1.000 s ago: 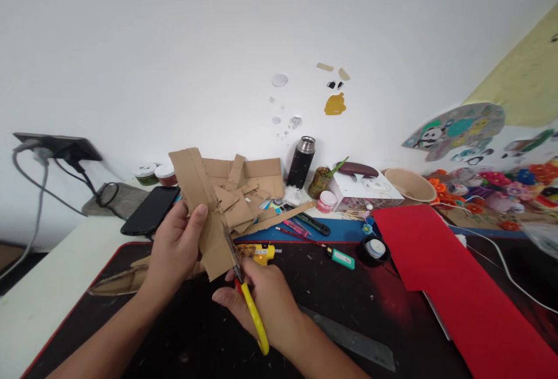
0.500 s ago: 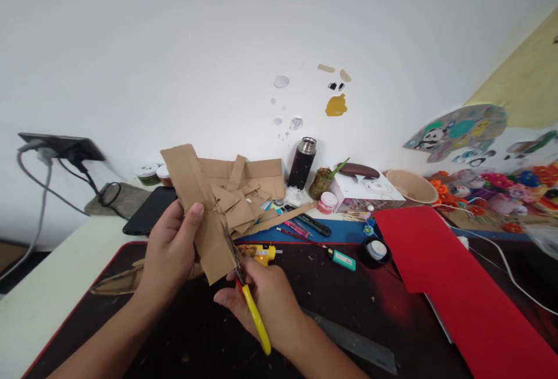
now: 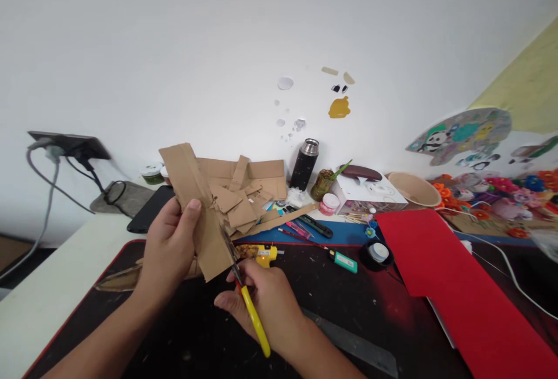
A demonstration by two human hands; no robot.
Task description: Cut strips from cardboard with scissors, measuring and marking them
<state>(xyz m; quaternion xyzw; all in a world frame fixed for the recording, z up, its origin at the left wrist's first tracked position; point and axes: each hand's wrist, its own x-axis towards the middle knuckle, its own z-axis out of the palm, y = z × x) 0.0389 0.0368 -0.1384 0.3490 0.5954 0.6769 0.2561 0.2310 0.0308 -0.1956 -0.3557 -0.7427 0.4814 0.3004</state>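
In my left hand [image 3: 172, 251] I grip a long piece of brown cardboard [image 3: 209, 242], thumb on top, held tilted above the dark mat. My right hand [image 3: 265, 297] is closed around scissors [image 3: 255, 321] with yellow and red handles. Their blades lie along the right edge of the cardboard, near its lower end. Whether the blades are fully closed is hard to see. Just behind my right hand a yellow glue gun [image 3: 265, 255] lies on the mat, partly hidden. Under my left wrist rests a shaped cardboard piece [image 3: 120, 277].
Cardboard scraps [image 3: 242, 210] are heaped at the back by a black flask [image 3: 305, 164]. A box cutter [image 3: 318, 225] and a green glue-stick-like item [image 3: 344, 261] lie to the right. Red sheet [image 3: 453, 274] covers the right side; a metal ruler [image 3: 353, 341] lies in front.
The view has shifted slightly, so the background sits a little further right. The cardboard has moved slightly against the scissor blades; both hands keep their holds.
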